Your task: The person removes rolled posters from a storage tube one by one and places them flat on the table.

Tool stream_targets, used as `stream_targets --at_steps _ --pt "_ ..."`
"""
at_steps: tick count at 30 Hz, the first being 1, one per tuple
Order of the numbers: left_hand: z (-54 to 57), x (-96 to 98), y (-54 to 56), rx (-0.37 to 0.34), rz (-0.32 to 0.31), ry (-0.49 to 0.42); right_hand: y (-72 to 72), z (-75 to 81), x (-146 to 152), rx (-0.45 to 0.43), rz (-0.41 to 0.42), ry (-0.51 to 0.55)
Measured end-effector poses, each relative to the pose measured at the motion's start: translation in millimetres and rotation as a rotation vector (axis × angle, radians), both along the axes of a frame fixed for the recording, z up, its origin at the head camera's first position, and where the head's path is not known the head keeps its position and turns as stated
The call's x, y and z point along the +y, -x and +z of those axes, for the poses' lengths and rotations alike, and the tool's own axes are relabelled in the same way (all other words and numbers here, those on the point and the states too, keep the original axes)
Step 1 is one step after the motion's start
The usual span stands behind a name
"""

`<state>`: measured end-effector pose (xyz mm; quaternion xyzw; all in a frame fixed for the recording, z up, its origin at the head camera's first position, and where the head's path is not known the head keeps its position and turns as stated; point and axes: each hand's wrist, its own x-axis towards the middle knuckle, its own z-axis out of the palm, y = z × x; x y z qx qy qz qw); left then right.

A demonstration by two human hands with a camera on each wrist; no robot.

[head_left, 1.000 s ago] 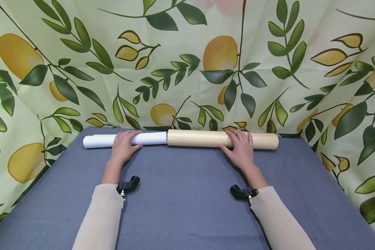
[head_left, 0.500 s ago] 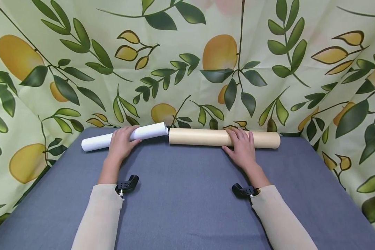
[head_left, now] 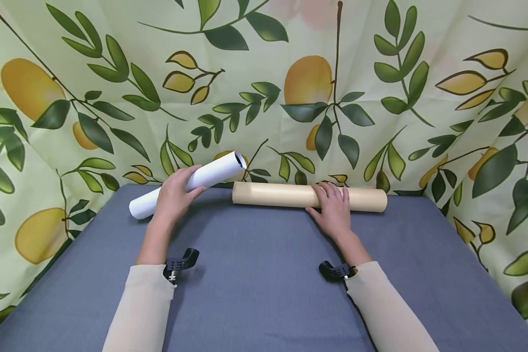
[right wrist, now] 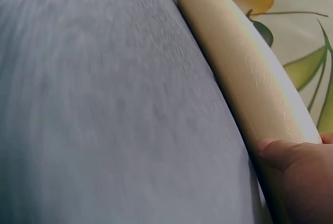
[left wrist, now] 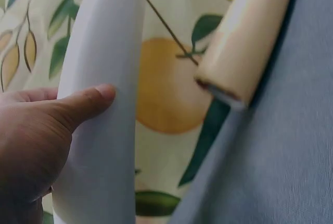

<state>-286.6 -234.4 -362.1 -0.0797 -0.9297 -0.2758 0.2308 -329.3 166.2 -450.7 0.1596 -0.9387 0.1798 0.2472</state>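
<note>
My left hand grips a white paper roll, its thumb laid along the near side in the left wrist view. The roll is tilted, its right end raised off the table and showing a hollow opening. To the right, a beige roll with a smooth, slightly creased surface lies along the table's back edge. My right hand holds it right of its middle, fingers over the top and thumb on the near side. The far fingers of both hands are partly hidden.
Grey-blue cloth covers the table. Behind it and at both sides hangs a curtain printed with fruit and leaves. A black camera mount sits on each wrist, below the light sleeves.
The white roll's right end has risen from beside the beige roll, and its tilt has steepened. My left hand lifted with it. The beige roll and my right hand have hardly moved.
</note>
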Motion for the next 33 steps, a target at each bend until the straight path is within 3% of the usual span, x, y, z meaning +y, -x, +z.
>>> stream_targets --at_steps 9,15,18,22,25,30,33 --pt "17.6 27.9 -6.3 0.115 -0.089 -0.089 7.6 3.3 -19 -0.042 0.001 -0.034" --pt "27.7 43.6 -12.6 0.171 -0.139 -0.207 14.9 3.4 -26 -0.027 0.008 -0.038" --pt "31.5 46.5 -14.5 0.145 -0.17 -0.331 19.8 1.9 -28 -0.027 0.011 -0.044" --pt "35.8 46.8 -14.5 0.095 -0.224 -0.577 22.6 -0.1 -29 -0.024 0.016 -0.046" --pt "38.7 46.1 -14.8 0.072 -0.246 -0.712 21.0 0.1 -30 -0.017 0.023 -0.053" --pt "39.0 47.9 -16.0 0.025 -0.268 -0.794 14.7 1.0 -31 0.009 0.033 -0.033" --pt "38.1 51.4 -15.0 0.017 -0.287 -0.839 11.7 0.9 -33 0.072 0.039 0.023"
